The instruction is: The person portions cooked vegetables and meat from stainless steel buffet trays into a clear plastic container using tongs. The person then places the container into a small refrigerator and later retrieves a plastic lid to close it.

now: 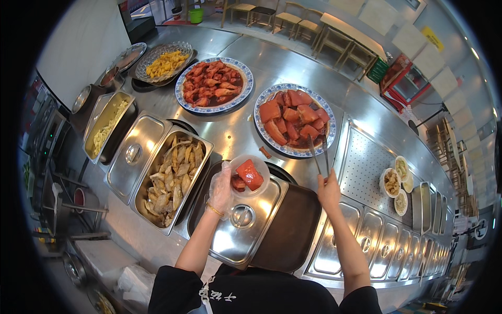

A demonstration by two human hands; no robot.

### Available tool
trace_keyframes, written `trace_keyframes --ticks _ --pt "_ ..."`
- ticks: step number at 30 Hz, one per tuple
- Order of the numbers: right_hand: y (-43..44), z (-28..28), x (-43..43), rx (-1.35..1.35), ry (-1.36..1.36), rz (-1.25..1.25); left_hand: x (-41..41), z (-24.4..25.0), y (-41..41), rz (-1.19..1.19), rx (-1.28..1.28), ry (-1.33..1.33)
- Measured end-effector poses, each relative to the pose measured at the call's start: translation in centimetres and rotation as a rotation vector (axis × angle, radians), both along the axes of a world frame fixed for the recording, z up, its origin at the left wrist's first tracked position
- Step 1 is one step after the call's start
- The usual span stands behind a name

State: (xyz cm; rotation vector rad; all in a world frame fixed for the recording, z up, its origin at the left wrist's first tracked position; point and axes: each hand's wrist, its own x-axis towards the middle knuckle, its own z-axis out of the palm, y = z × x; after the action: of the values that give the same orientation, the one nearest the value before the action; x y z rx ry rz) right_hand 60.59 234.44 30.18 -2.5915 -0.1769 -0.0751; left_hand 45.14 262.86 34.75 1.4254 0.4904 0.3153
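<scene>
My left hand (pixel 222 192), in a clear plastic glove, holds a round clear plastic container (pixel 262 163) by its left side. Glossy red-brown pieces of braised meat (pixel 250 174) lie inside it. Closed around the handle end of metal tongs (pixel 326 157) is my right hand (pixel 328 190), bare. The tongs' tips reach over the right edge of a blue-and-white plate (pixel 262 135) with large braised meat chunks (pixel 292 115) in dark sauce. Whether they grip a chunk, I cannot tell. A small brown piece (pixel 265 152) lies on the steel counter beside this plate.
A plate of red-brown chicken pieces (pixel 213 84) and a glass dish (pixel 147 62) of yellow food stand farther back. A steel pan of pale brown pieces (pixel 176 176) is at left. Lidded pans (pixel 365 243) line the right; small filled bowls (pixel 391 182) sit on a perforated panel. A lidded pan (pixel 235 245) and brown tray (pixel 290 227) lie nearest.
</scene>
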Motion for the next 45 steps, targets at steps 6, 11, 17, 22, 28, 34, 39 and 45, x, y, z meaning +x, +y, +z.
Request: trace_keyframes --ticks 6,11,17,22,28,34,39,45 --pt "1.0 0.7 -1.7 -0.081 -0.001 -0.028 -1.9 -1.1 0.3 0.018 0.098 -0.025" --pt "0.3 2.0 -2.2 0.077 -0.009 -0.030 -3.3 -1.2 0.0 0.043 0.099 -0.098" --pt "5.0 2.3 -2.6 0.384 0.063 0.082 -6.1 0.0 -1.8 0.125 -0.012 -0.080" --pt "10.6 2.4 -0.6 0.232 0.018 0.172 -9.1 -1.3 -1.8 0.151 -0.116 -0.137" --pt "13.4 3.8 -0.5 -0.089 0.251 0.334 -13.2 -0.1 -2.5 0.270 -0.209 -0.150" --pt "12.3 0.5 3.0 -0.029 0.240 0.326 -15.1 0.1 -3.0 0.304 -0.239 -0.123" --pt "11.3 -1.2 3.2 -0.055 0.075 0.444 -15.8 -0.8 -2.7 0.276 -0.249 -0.097" --pt "13.8 -1.9 2.7 -0.121 0.023 0.435 -16.1 -1.0 -2.5 0.310 -0.183 -0.063"
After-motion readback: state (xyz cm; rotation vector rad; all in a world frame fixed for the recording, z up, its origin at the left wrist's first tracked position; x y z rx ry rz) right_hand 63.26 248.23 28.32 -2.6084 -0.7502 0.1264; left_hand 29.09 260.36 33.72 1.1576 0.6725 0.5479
